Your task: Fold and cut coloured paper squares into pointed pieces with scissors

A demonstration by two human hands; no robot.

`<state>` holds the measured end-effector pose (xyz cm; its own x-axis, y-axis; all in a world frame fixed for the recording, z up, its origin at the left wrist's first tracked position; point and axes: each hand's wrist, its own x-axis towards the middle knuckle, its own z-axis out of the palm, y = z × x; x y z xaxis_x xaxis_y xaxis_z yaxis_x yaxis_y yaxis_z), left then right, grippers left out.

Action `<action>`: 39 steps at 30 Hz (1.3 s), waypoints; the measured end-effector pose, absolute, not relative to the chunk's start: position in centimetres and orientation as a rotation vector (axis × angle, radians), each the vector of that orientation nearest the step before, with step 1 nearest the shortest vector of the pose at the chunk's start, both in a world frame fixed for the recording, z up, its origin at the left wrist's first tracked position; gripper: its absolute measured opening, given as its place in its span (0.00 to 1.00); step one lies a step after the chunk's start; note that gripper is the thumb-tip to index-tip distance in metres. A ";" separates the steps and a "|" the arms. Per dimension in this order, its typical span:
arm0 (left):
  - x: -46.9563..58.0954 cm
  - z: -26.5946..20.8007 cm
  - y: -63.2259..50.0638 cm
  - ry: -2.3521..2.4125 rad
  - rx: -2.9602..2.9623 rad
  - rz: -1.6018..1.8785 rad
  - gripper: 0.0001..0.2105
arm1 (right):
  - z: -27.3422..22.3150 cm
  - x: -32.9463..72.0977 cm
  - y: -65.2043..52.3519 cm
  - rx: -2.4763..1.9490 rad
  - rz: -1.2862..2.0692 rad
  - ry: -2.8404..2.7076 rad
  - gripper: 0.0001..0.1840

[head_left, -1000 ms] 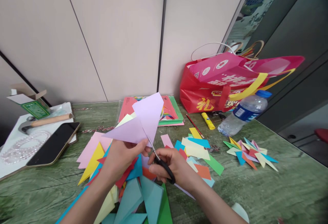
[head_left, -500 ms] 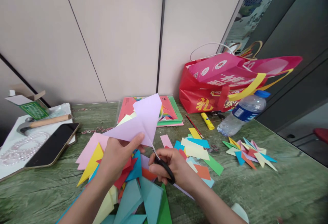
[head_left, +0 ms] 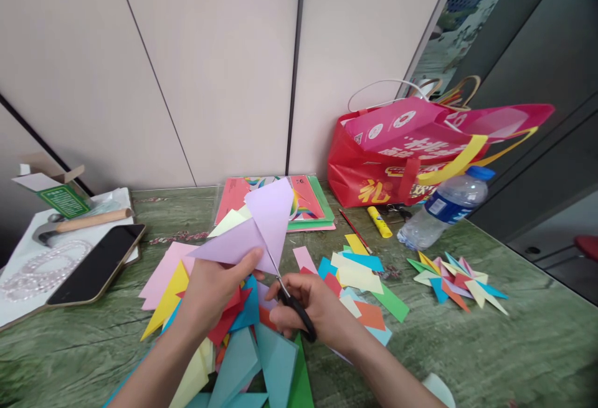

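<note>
My left hand [head_left: 224,280] pinches a folded sheet of lilac paper [head_left: 271,208], thumb on top and fingers underneath, held above the table. In my right hand [head_left: 301,302] is a pair of scissors [head_left: 298,311] with black handles. Their blades point up and away from me and lie along the fold line of the lilac paper. Under and around my hands lie folded paper pieces: teal ones [head_left: 275,358], a yellow one [head_left: 163,302], pink ones [head_left: 163,274] and red ones. Small cut paper strips [head_left: 357,271] are scattered right of the scissors.
Packs of coloured paper [head_left: 233,199] lie at the back. A glue stick [head_left: 379,222], pencil [head_left: 355,231], water bottle [head_left: 443,208] and red bag [head_left: 364,171] are to the right, with folded paper stars [head_left: 455,277]. At left are a phone [head_left: 98,265], a hammer [head_left: 84,222] and beads [head_left: 47,268].
The scissor blades have moved further up along the lilac paper's fold and show more of their length against it. The lilac paper has dipped slightly.
</note>
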<state>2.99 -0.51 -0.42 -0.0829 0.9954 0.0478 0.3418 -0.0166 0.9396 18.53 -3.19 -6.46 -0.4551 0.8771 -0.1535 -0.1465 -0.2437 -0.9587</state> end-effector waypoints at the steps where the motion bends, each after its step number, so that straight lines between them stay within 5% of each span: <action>1: 3.0 -0.4 -0.5 1.518 1.448 1.117 0.07 | -6.5 18.5 -3.2 -0.932 1.789 -1.259 0.23; 27: 3.1 -0.9 -0.6 1.511 1.563 1.010 0.10 | -6.2 18.5 -3.2 -0.880 1.747 -1.268 0.22; 39: 3.5 -0.2 -0.9 1.338 1.178 0.933 0.07 | -6.5 18.7 -3.1 -0.905 1.663 -1.335 0.21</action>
<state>3.52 -0.87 -0.17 0.0623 0.9749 -0.2137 0.1364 0.2038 0.9695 18.67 -3.12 -6.46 -0.4222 0.9052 -0.0476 -0.1495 -0.1214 -0.9813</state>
